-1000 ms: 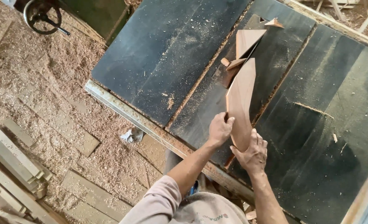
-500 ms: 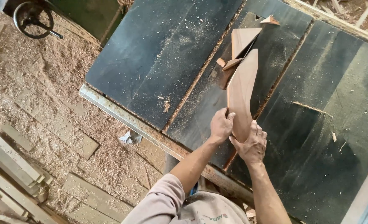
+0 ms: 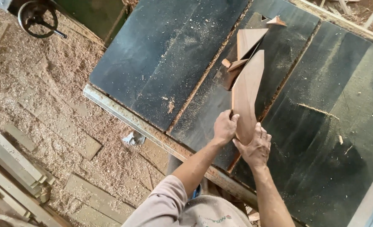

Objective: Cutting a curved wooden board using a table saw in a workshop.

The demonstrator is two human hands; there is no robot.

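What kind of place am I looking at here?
Most likely a woodworking shop: both hands press a curved wooden board on a dark saw table, sawdust covers the floor, and timber strips are stacked nearby.

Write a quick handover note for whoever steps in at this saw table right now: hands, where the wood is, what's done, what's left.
Left hand: pressed against the left edge of the curved wooden piece, near its close end.
Right hand: flat on the same piece's near end.
The piece lies on the dark saw table, along the slot.
Done, apparently: offcuts lie at the piece's far end, with sawdust on the table.
Left: most of the piece is on the near side of the offcuts; the blade cannot be made out, so check it before pushing.
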